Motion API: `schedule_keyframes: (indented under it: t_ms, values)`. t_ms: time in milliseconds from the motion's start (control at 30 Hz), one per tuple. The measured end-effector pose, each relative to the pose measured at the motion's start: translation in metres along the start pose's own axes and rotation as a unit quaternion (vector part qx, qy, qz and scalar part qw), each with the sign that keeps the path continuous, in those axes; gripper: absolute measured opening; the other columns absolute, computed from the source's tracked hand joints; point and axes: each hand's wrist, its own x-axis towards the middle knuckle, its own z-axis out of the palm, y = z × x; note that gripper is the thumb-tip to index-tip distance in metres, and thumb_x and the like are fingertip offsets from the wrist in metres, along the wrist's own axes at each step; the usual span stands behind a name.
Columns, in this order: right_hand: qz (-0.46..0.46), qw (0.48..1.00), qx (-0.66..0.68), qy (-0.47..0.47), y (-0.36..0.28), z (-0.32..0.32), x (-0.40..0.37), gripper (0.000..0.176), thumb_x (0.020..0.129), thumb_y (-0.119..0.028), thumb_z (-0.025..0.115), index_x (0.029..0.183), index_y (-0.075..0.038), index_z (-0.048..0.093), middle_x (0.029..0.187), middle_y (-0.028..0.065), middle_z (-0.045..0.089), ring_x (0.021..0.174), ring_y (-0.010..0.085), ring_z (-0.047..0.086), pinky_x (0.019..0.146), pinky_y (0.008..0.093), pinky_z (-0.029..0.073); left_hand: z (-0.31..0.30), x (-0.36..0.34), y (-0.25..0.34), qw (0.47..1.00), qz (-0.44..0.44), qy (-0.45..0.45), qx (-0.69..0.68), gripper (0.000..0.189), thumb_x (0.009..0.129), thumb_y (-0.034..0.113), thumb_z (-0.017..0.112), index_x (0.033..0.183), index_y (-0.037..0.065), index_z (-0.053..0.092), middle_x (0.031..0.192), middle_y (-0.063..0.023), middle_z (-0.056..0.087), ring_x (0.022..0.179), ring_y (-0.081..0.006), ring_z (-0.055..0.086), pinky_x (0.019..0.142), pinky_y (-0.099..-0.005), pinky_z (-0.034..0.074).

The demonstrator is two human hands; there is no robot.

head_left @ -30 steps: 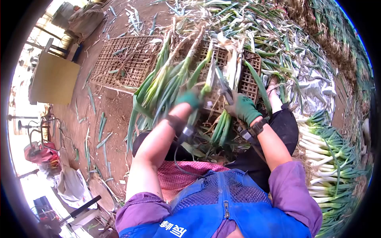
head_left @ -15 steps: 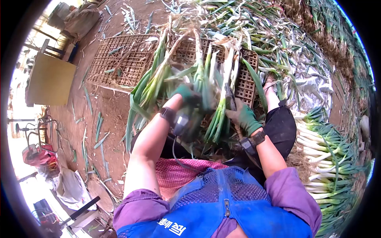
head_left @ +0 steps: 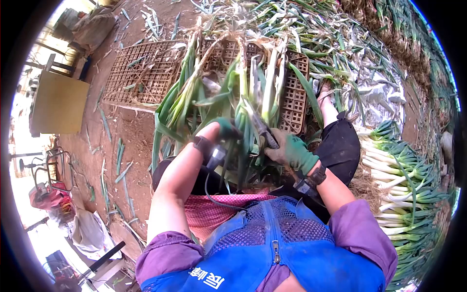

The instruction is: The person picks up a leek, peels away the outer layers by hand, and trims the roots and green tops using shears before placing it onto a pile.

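My left hand (head_left: 224, 129), in a green glove, grips a bunch of green onions (head_left: 243, 92) that stands over my lap with the white stalks and roots pointing away from me. My right hand (head_left: 290, 151), also gloved in green, holds a knife (head_left: 260, 125) whose blade lies against the stalks of that bunch. Long green leaves hang down between my knees. A wired band sits on each wrist.
Brown plastic crates (head_left: 146, 73) lie flat on the dirt in front of me. A stack of cleaned green onions (head_left: 399, 180) lies at my right. Trimmed leaves and skins (head_left: 340, 44) litter the ground ahead. A yellow board (head_left: 58, 102) and sacks stand at the left.
Both hands have drawn closer to my body with the bunch. The knife has come from beside the stalks to lie across them.
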Motion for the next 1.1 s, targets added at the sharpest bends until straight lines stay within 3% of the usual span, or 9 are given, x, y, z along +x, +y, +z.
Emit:
schedule_keyframes:
  t_ms: [100, 233, 567, 600, 700, 800, 900, 933, 1100]
  values:
    - [0.048, 0.997, 0.023, -0.054, -0.018, -0.01, -0.013, 0.052, 0.076, -0.033, 0.069, 0.118, -0.004, 0.059, 0.094, 0.0239, 0.068, 0.089, 0.0404, 0.066, 0.079, 0.044, 0.052, -0.001, 0.001, -0.003, 1.0, 0.026, -0.011, 0.007, 0.044, 0.07, 0.038, 0.083, 0.098, 0.006, 0.071, 0.084, -0.0039, 0.069, 0.073, -0.015, 0.061, 0.068, -0.031, 0.051]
    - [0.016, 1.0, 0.02, 0.017, -0.006, -0.011, 0.012, 0.05, 0.076, -0.035, 0.068, 0.113, -0.003, 0.059, 0.092, 0.024, 0.067, 0.088, 0.0387, 0.067, 0.078, 0.044, 0.051, 0.008, -0.011, 0.009, 0.998, 0.018, -0.039, 0.05, 0.044, 0.07, 0.037, 0.083, 0.1, 0.007, 0.071, 0.085, -0.005, 0.069, 0.075, -0.0158, 0.061, 0.069, -0.0309, 0.051]
    - [0.104, 0.992, -0.023, 0.061, 0.006, -0.036, 0.125, 0.062, 0.078, -0.048, 0.067, 0.114, 0.002, 0.058, 0.102, 0.0228, 0.068, 0.095, 0.0308, 0.067, 0.085, 0.0417, 0.051, 0.014, 0.0, -0.01, 0.997, 0.016, -0.067, 0.038, 0.042, 0.07, 0.035, 0.084, 0.097, 0.005, 0.073, 0.08, -0.003, 0.067, 0.072, -0.0138, 0.057, 0.066, -0.0317, 0.049]
    - [0.134, 0.989, -0.01, 0.057, -0.008, -0.037, 0.108, 0.055, 0.077, -0.042, 0.066, 0.116, -0.002, 0.062, 0.089, 0.0182, 0.068, 0.081, 0.0259, 0.066, 0.074, 0.0391, 0.051, 0.014, 0.005, -0.016, 0.998, 0.022, -0.051, 0.04, 0.042, 0.071, 0.035, 0.084, 0.097, 0.004, 0.073, 0.08, -0.0034, 0.067, 0.071, -0.0135, 0.057, 0.066, -0.0312, 0.049]
    - [0.141, 0.99, 0.007, -0.011, -0.027, -0.03, 0.053, 0.057, 0.076, -0.037, 0.071, 0.117, 0.0, 0.057, 0.096, 0.0221, 0.067, 0.087, 0.0336, 0.066, 0.08, 0.0416, 0.052, 0.014, 0.014, -0.022, 1.0, 0.013, -0.016, 0.019, 0.049, 0.073, 0.039, 0.083, 0.099, -0.001, 0.071, 0.078, -0.0058, 0.068, 0.069, -0.0129, 0.059, 0.066, -0.0291, 0.05]
    - [0.047, 0.999, 0.018, -0.001, -0.004, 0.007, -0.001, 0.054, 0.078, -0.033, 0.07, 0.119, -0.001, 0.056, 0.1, 0.0247, 0.067, 0.09, 0.0385, 0.065, 0.08, 0.0432, 0.051, 0.014, 0.012, -0.019, 0.983, 0.035, 0.157, -0.089, 0.057, 0.077, 0.045, 0.08, 0.111, 0.001, 0.068, 0.085, -0.0072, 0.069, 0.075, -0.0123, 0.062, 0.067, -0.0294, 0.05]
    - [0.038, 0.999, 0.01, 0.002, -0.006, 0.029, -0.031, 0.057, 0.078, -0.03, 0.07, 0.124, -0.001, 0.055, 0.105, 0.0273, 0.065, 0.098, 0.0418, 0.064, 0.084, 0.0449, 0.05, 0.02, 0.052, -0.046, 0.96, 0.051, 0.144, -0.233, 0.051, 0.079, 0.036, 0.079, 0.119, 0.006, 0.066, 0.092, -0.0043, 0.068, 0.073, -0.0116, 0.058, 0.063, -0.0272, 0.047]
    - [0.034, 0.999, 0.008, 0.007, -0.005, 0.036, -0.035, 0.058, 0.077, -0.028, 0.071, 0.126, -0.001, 0.054, 0.105, 0.0268, 0.065, 0.099, 0.0416, 0.064, 0.085, 0.0445, 0.05, 0.019, 0.052, -0.045, 0.965, 0.022, 0.124, -0.231, 0.053, 0.081, 0.028, 0.076, 0.126, 0.004, 0.06, 0.109, -0.0134, 0.068, 0.093, -0.0227, 0.064, 0.079, -0.0374, 0.052]
    - [0.058, 0.998, -0.021, -0.01, -0.021, 0.029, -0.038, 0.064, 0.078, -0.032, 0.07, 0.127, 0.005, 0.053, 0.109, 0.0288, 0.064, 0.104, 0.042, 0.062, 0.09, 0.0453, 0.05, 0.014, 0.04, -0.03, 0.962, -0.007, 0.099, -0.255, 0.044, 0.079, 0.025, 0.079, 0.114, 0.001, 0.065, 0.096, -0.0109, 0.07, 0.086, -0.0204, 0.065, 0.075, -0.0361, 0.053]
